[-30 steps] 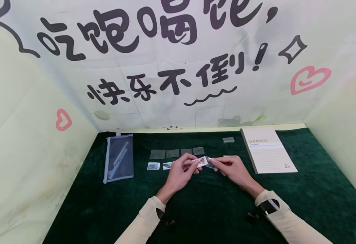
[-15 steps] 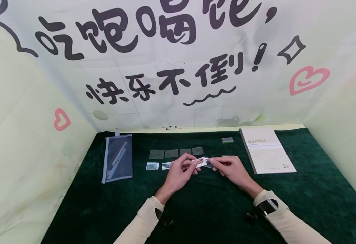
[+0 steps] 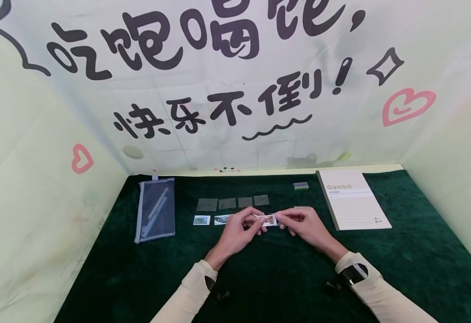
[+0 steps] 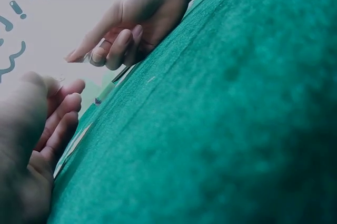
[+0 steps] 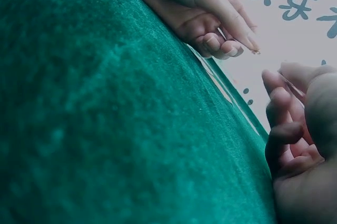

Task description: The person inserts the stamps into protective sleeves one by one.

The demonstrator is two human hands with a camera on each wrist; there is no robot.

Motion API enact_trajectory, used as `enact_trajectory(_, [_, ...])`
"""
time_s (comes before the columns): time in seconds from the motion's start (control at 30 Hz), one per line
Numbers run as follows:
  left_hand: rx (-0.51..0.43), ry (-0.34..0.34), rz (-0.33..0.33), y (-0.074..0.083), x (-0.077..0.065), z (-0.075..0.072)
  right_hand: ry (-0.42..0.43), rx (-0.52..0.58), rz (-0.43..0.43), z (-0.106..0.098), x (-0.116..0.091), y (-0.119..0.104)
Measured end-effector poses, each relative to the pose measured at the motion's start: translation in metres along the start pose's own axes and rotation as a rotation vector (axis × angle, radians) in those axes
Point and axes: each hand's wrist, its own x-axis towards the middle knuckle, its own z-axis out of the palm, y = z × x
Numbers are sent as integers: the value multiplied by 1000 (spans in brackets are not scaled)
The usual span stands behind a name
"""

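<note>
My left hand (image 3: 238,229) pinches a small white-bordered postage stamp (image 3: 270,220) between thumb and fingers, picture side up. Close at the stamp's right end, the thumb and forefinger of my right hand (image 3: 306,224) pinch a clear plastic sleeve, mostly hidden now behind the stamp and the fingers. The left wrist view shows both hands fingertip to fingertip above the green cloth (image 4: 210,113), the stamp barely visible. Two more stamps lie left of my left hand: a blue-green one (image 3: 201,220) and a wider one (image 3: 221,219), partly covered by the hand.
Several clear sleeves (image 3: 207,204) lie in a row behind the stamps. A mesh zip pouch (image 3: 156,208) with pens is at the left. On the right are a notebook (image 3: 356,199) and a small grey-green block (image 3: 301,185). A printed backdrop (image 3: 219,148) rises behind the cloth.
The stamp has shifted slightly right and down and turned from tilted to nearly level. The clear sleeve, seen between the hands before, is now mostly hidden. The arms stay in place.
</note>
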Motion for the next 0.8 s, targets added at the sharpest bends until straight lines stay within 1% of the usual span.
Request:
enact_trajectory(0.1, [4,-7,-4,1,-1,0,-41,19,-1,1,0,0])
enact_trajectory(0.17, [7,-9,-4,1,-2,0,-54,17,8,2,-1,0])
enact_trajectory(0.27, [8,-5,-6,2,-2,1,-47,20,32,2,-1,0])
enact_trajectory(0.4, [9,19,0,1,-1,1,-25,25,48,2,0,0])
enact_trajectory(0.5, [14,27,2,-1,0,1,-27,27,41,1,0,-1])
enact_trajectory(0.7, [22,-6,-11,0,0,2,-69,-14,16,1,0,-1])
enact_trajectory(0.8, [20,-6,-10,0,1,1,-70,-25,11,1,1,-1])
